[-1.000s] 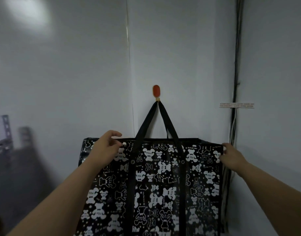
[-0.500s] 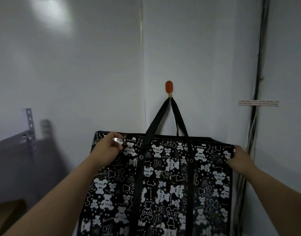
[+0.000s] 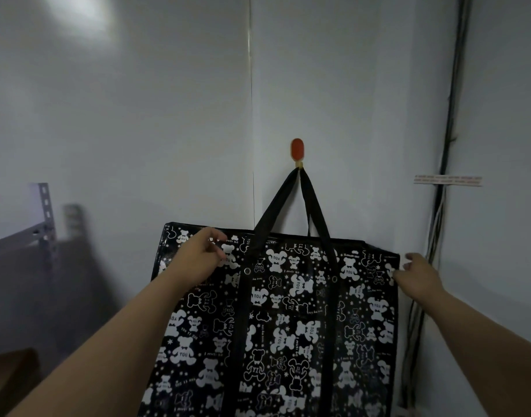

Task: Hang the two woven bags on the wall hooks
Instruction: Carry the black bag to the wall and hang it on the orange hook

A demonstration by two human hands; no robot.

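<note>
Head view: black bear-print woven bag (image 3: 288,311) hangs by its straps from the orange wall hook (image 3: 297,149); left hand (image 3: 198,255) and right hand (image 3: 417,273) loosely pinch its top corners, hook above between them

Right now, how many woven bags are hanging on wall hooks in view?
1. The black bear-print woven bag hangs by its straps from the orange wall hook, left hand and right hand at its top corners. A second bag is not in view.

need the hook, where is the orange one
The orange hook is on the wall at centre of the head view, above the bag, holding its straps.
</note>
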